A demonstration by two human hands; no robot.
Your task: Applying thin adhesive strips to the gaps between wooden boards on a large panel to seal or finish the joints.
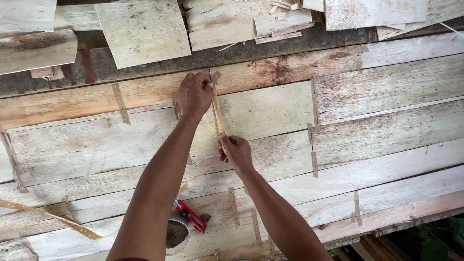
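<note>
Head view, one frame. Work surface: bench covered with pale, thin wood veneer sheets laid edge to edge, joined by short strips of brown perforated tape at several seams.

Left hand: curled shut, fingertips pinching and pressing the far end of a narrow brown tape strip against the veneer, near the upper edge of a sheet.

Right hand: fingers folded, thumb on the near end of the same strip, holding it down. The strip runs almost straight between the two hands, slightly slanted, lying along the vertical joint between two sheets.

Nearby: red-handled utility knife resting on the rim of a small white cup with dark contents, just under the left forearm. A long loose ribbon of the same brown tape trails off to the left across the sheets. Loose veneer offcuts are stacked beyond the bench's far edge.

Judgement on technique: keep the strip taut and centred over the joint so both sheets are caught equally; press from one end toward the other to avoid wrinkles; hold the sheet edges butted, without a gap or overlap, while pressing. Adhesion quality cannot be told from this view.
</note>
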